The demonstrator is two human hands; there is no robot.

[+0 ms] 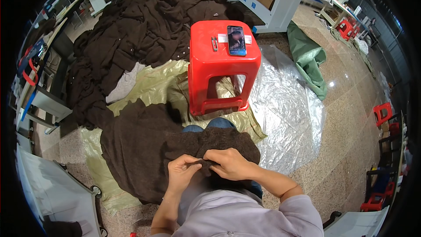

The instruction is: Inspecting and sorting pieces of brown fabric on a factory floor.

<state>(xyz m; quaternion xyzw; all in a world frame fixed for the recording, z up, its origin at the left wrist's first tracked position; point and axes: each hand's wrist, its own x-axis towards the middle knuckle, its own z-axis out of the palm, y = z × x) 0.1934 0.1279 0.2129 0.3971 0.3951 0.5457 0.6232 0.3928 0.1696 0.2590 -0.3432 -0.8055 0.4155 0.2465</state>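
Note:
Dark brown knit fabric (140, 149) lies across my lap and spills down to the left. My left hand (183, 172) pinches a fold of it between thumb and fingers. Close beside it, my right hand (229, 163) grips the same fold, its fingers curled over the edge. Whether anything small sits between the fingertips is too small to make out. Ahead of my knees stands a red plastic stool (223, 63). On its top rest a phone (236, 40) with a lit screen and small metal thread snips (214, 44).
A large heap of brown fabric (144, 22) covers the floor at the far left. Yellowish plastic sheeting (160, 79) and clear plastic (289, 114) lie around the stool. A green sheet (305, 57) is at the right. White wheeled furniture (61, 193) stands at the near left.

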